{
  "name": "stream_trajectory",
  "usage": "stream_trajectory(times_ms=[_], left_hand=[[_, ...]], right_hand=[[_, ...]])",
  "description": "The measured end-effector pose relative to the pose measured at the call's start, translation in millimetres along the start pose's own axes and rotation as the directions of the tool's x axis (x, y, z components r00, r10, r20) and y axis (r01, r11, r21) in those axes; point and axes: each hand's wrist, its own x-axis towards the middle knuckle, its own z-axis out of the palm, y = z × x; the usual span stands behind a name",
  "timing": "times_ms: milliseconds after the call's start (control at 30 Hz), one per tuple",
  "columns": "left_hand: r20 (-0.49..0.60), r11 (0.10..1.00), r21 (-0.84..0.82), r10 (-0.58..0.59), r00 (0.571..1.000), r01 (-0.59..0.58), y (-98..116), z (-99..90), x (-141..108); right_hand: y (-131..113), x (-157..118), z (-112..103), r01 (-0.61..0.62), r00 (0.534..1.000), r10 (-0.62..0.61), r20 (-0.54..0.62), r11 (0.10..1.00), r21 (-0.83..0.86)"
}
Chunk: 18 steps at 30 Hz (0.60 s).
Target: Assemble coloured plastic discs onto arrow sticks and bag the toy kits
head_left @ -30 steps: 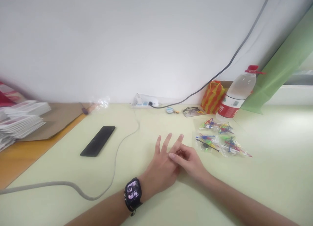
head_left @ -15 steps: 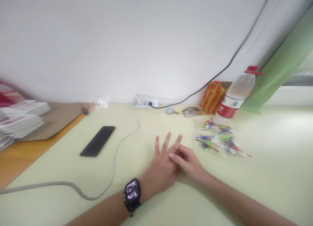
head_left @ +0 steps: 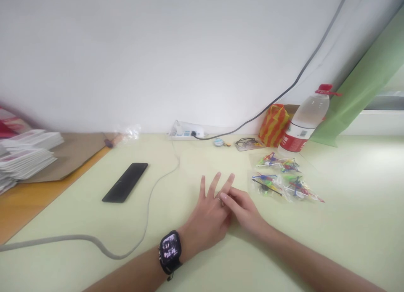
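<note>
The bare right hand (head_left: 244, 208) has its thumb and fingertips pinching a small, thin, silvery ring (head_left: 219, 199), which sits near the base of the rightmost visible finger of the bare left hand (head_left: 208, 220). The left hand's grip is spread, back upward, three straight fingers fanned apart; its remaining digits are partly hidden. On the left wrist is a black smartwatch (head_left: 170, 246) with a lit square face reading 08:40, a beaded bracelet just beside it.

Beneath lies a pale green, smooth table (head_left: 347, 229). Near the right hand are clear plastic packets of multicoloured small pieces (head_left: 267, 185). Behind them a large clear bottle with a red cap and red-and-white label (head_left: 304, 119) stands beside a red-and-yellow striped bag (head_left: 273, 124). To the left of the hands, a grey cable (head_left: 75, 237) curves past a flat black rectangular slab (head_left: 125, 182). Farther back, a white power strip (head_left: 186, 134) lies along the wall.
</note>
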Motion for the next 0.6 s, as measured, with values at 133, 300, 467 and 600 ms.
stream_trajectory(times_ms=[133,300,467,600], left_hand=[[0.006,1.000,-0.012,-0.001,1.000,0.001,-0.4,0.7,0.0],[0.026,0.999,-0.052,-0.012,1.000,0.013,-1.6,2.1,-0.5],[0.089,0.990,-0.114,-0.075,0.993,0.085,-14.9,7.7,-3.9],[0.175,0.972,-0.152,-0.151,0.973,0.178,-37.3,14.6,-6.7]], right_hand=[[2.5,0.1,-0.1,-0.005,1.000,0.004,-0.003,0.999,-0.033],[0.3,1.4,-1.8,0.032,0.999,-0.030,0.026,0.994,-0.109],[-7.4,11.6,-25.6,0.200,0.969,-0.243,-0.040,0.869,-0.453],[-6.7,21.3,-59.9,0.134,0.927,-0.369,-0.071,0.500,-0.856]])
